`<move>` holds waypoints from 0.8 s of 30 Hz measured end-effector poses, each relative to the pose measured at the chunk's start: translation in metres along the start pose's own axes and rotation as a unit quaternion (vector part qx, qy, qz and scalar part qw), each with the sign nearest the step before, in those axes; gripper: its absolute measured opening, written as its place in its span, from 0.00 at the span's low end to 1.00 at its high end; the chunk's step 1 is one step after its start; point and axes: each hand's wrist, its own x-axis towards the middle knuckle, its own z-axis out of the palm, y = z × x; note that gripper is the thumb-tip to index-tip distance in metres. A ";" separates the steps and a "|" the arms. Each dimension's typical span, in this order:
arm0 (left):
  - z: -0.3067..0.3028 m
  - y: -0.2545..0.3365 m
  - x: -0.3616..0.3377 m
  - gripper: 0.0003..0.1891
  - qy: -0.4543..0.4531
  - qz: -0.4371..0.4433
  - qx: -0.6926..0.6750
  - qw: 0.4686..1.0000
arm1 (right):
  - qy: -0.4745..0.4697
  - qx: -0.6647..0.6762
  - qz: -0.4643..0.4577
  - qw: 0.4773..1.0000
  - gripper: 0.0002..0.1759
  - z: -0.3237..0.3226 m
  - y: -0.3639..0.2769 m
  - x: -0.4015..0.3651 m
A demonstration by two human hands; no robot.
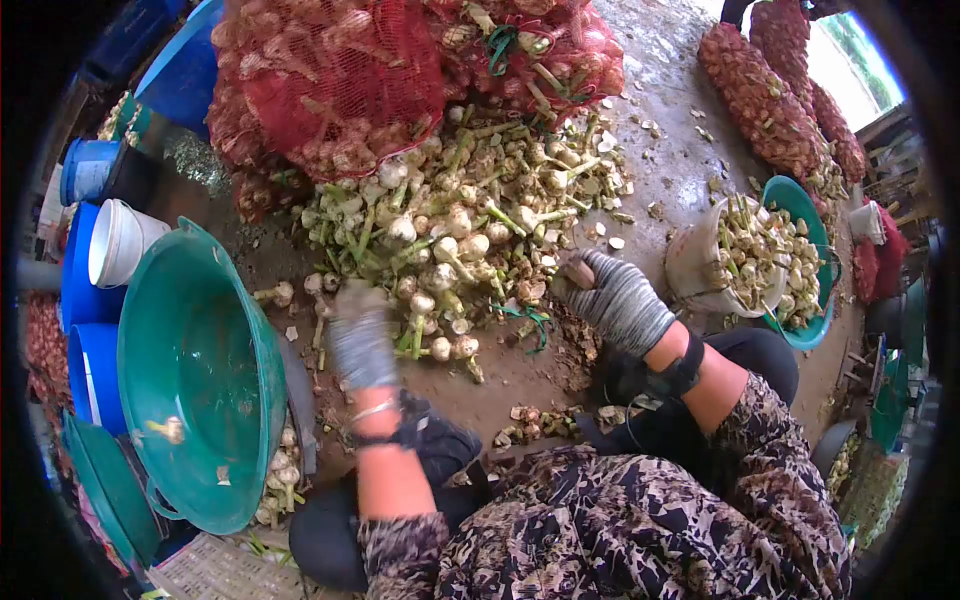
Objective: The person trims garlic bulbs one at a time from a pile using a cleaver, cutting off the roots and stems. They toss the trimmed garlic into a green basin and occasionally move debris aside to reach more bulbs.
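Note:
Both hands wear grey knitted gloves. My left hand (361, 335) is blurred by motion at the lower left edge of a heap of garlic bulbs with stems (450, 230); its fingers are smeared. My right hand (615, 300) is closed round a brown handle-like object (577, 272), right of the heap. What lies beyond that handle cannot be made out. Peeled skins and cut bits (580, 340) lie on the floor between the hands. A green strip (535, 325) is near the heap's lower edge.
Red net sacks of garlic (330, 90) stand behind the heap. A large green tub (200, 370) is at the left, beside a white bucket (120, 245). A white bucket of garlic (695, 262) and a teal basin (828, 275) are at the right.

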 end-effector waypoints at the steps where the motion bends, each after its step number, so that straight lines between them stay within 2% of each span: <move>1: 0.022 -0.069 0.005 0.20 -0.033 -0.019 -0.024 0.999 | -0.015 -0.004 0.004 1.000 0.09 0.001 -0.001 0.000; 3: 0.063 -0.137 0.016 0.33 0.011 -0.122 0.190 0.974 | -0.016 0.040 0.027 0.999 0.11 0.006 0.002 -0.001; 5: 0.076 -0.111 0.017 0.43 -0.101 -0.190 0.357 0.909 | -0.035 -0.051 0.000 0.998 0.12 0.007 0.008 -0.002; 6: 0.079 -0.186 0.033 0.44 -0.124 -0.203 0.387 0.891 | -0.058 -0.040 0.025 0.997 0.13 0.012 0.020 -0.001; 7: 0.088 -0.142 0.027 0.45 -0.086 -0.218 0.484 0.843 | -0.057 -0.042 0.029 0.997 0.13 0.013 0.022 -0.004; 9: 0.087 -0.145 0.034 0.43 -0.059 -0.183 0.493 0.849 | -0.049 -0.060 0.011 0.997 0.14 0.014 0.020 -0.004; 10: 0.086 -0.147 0.036 0.38 -0.042 -0.223 0.450 0.864 | -0.077 -0.078 0.022 0.994 0.14 0.010 0.013 -0.004; 12: 0.080 -0.150 0.031 0.34 -0.055 -0.248 0.412 0.875 | -0.101 -0.084 0.021 0.991 0.15 0.017 0.019 -0.005; 13: 0.078 -0.130 0.030 0.30 -0.064 -0.271 0.369 0.887 | -0.122 -0.094 0.014 0.988 0.16 0.019 0.020 -0.003; 14: 0.074 -0.083 0.023 0.21 -0.108 -0.287 0.214 0.927 | -0.133 -0.095 0.010 0.987 0.14 0.018 0.014 -0.003; 15: 0.074 -0.088 0.022 0.21 -0.107 -0.284 0.215 0.928 | -0.130 -0.093 0.009 0.987 0.14 0.018 0.012 -0.003; 16: 0.073 -0.105 0.020 0.17 -0.130 -0.172 0.085 0.973 | -0.129 -0.091 -0.018 0.987 0.13 0.019 0.011 -0.005; 17: 0.072 -0.122 0.018 0.14 -0.150 -0.054 -0.049 0.986 | -0.128 -0.089 -0.045 0.987 0.12 0.018 0.009 -0.007; 19: 0.066 -0.164 0.024 0.12 -0.190 -0.059 -0.027 0.980 | -0.125 -0.116 -0.068 0.983 0.10 0.018 0.008 -0.009; 21: 0.063 -0.180 0.037 0.10 -0.263 -0.068 0.023 0.962 | -0.114 -0.115 -0.144 0.976 0.08 0.018 0.004 -0.010; 22: 0.066 -0.090 0.012 0.17 -0.291 -0.181 -0.205 0.917 | -0.080 -0.094 -0.171 0.978 0.07 0.020 0.002 -0.012; 23: 0.069 -0.087 0.009 0.17 -0.293 -0.175 -0.201 0.918 | -0.074 -0.092 -0.173 0.978 0.07 0.018 -0.004 -0.014; 24: 0.069 -0.090 0.006 0.18 -0.306 -0.088 -0.099 0.943 | -0.085 -0.109 -0.173 0.975 0.07 0.013 -0.011 -0.016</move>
